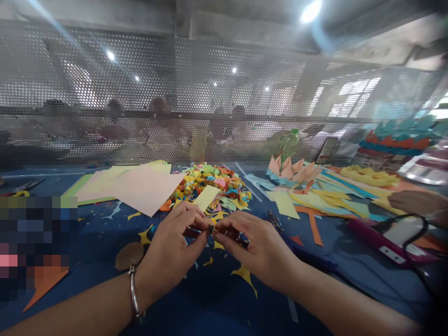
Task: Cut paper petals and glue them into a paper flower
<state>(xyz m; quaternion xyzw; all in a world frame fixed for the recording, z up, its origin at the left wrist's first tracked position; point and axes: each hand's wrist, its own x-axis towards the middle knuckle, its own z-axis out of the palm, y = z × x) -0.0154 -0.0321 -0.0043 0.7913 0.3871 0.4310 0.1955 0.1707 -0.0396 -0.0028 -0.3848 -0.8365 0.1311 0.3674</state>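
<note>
My left hand point(175, 245) and my right hand point(250, 245) meet over the blue table point(210, 303), fingertips pinched together on a small dark piece point(210, 229) that I cannot make out clearly. A pale yellow paper slip point(206, 197) sticks up just behind the fingers. A silver bangle point(133, 291) is on my left wrist. Behind the hands lies a heap of coloured paper scraps point(213, 184).
Pink and yellow paper sheets point(140, 186) lie at the left. Folded paper shapes and strips point(315, 186) spread at the right, by a magenta tool with a black cord point(378, 242). Another person's hand point(416, 203) rests far right. A perforated metal screen point(210, 102) stands behind.
</note>
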